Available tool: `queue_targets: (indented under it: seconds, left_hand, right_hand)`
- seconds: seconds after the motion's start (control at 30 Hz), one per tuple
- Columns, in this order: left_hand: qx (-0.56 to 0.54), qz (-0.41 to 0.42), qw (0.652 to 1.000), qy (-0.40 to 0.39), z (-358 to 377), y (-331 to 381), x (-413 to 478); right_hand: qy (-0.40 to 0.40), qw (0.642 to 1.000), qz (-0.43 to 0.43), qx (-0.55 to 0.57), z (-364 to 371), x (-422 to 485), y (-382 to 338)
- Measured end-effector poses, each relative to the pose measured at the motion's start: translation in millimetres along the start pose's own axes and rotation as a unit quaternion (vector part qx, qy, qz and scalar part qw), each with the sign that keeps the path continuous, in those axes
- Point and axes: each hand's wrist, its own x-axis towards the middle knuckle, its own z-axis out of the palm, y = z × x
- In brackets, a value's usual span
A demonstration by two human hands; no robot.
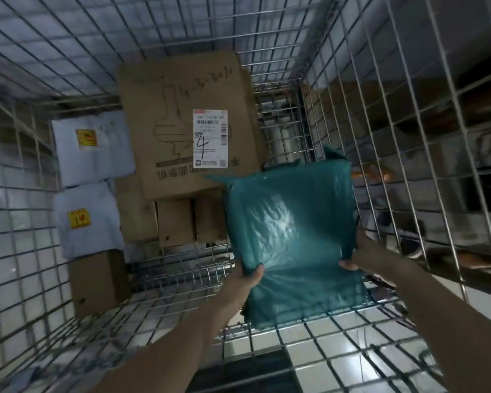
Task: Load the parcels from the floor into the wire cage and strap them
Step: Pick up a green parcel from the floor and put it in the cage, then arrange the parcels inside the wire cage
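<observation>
cage: silver wire-mesh cage (pixel 380 109), seen from above, mesh walls on all sides
parcel in hand: glossy teal plastic mailer bag (pixel 289 234), flat side up, inside the cage at the near right, close to the right wall
bag contact: its far left corner overlaps the near edge of the big carton in view; can't tell whether it touches, or whether the bag rests on the cage bottom
left hand (pixel 245 282): grips the bag's near left edge, thumb on top, fingers hidden under it
right hand (pixel 360 256): grips the bag's right edge, thumb on top, fingers behind the plastic
big carton: large brown cardboard box (pixel 167 123) at centre far, lying flat, line drawing and handwriting on top
label: white shipping label (pixel 210 139) on that box, a handwritten "4" over it
small cartons: row of small brown boxes (pixel 176 225) just under the big carton's near edge
left stack: two pale grey poly parcels, far one (pixel 97 160) and near one (pixel 88 222), each with a yellow sticker, against the left wall
corner box: brown cardboard box (pixel 97 279) just near of the pale parcels
floor: light tiled floor (pixel 309 344) visible through the near mesh
</observation>
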Motion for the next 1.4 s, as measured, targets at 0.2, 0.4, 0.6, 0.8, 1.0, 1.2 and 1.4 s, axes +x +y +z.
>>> queue_targets:
  seconds: [0.2, 0.4, 0.6, 0.8, 1.0, 1.2, 1.4]
  left_hand:
    - [-0.03, 0.022, 0.999, 0.039, 0.9, 14.1, -17.6]
    - [-0.133, 0.101, 0.973, 0.162, -31.4, 77.8, -23.9]
    - [-0.151, 0.186, 0.945, 0.221, -111.8, 155.0, -4.5]
    - [-0.03, 0.217, 0.945, 0.242, -166.7, 198.7, 16.9]
    - [0.022, 0.202, 0.951, 0.232, -165.7, 208.3, -2.3]
    - [0.13, 0.264, 0.924, 0.246, -146.1, 268.7, -84.5]
    - [0.256, 0.354, 0.868, 0.238, -143.7, 360.6, -210.3]
  right_hand:
    - [0.003, 0.999, -0.054, 0.002, -25.1, -16.1, -30.8]
    - [-0.025, 0.994, -0.109, -0.011, -33.1, -16.8, -134.8]
    - [-0.023, 0.977, -0.21, 0.036, 0.0, 5.9, -234.5]
    - [0.068, 0.955, -0.265, 0.118, 43.0, 19.3, -277.5]
    - [0.115, 0.956, -0.263, 0.054, 46.4, 1.2, -283.6]
    - [0.156, 0.933, -0.31, -0.092, 13.4, -91.9, -319.3]
    - [0.189, 0.88, -0.398, -0.175, -17.5, -243.2, -396.9]
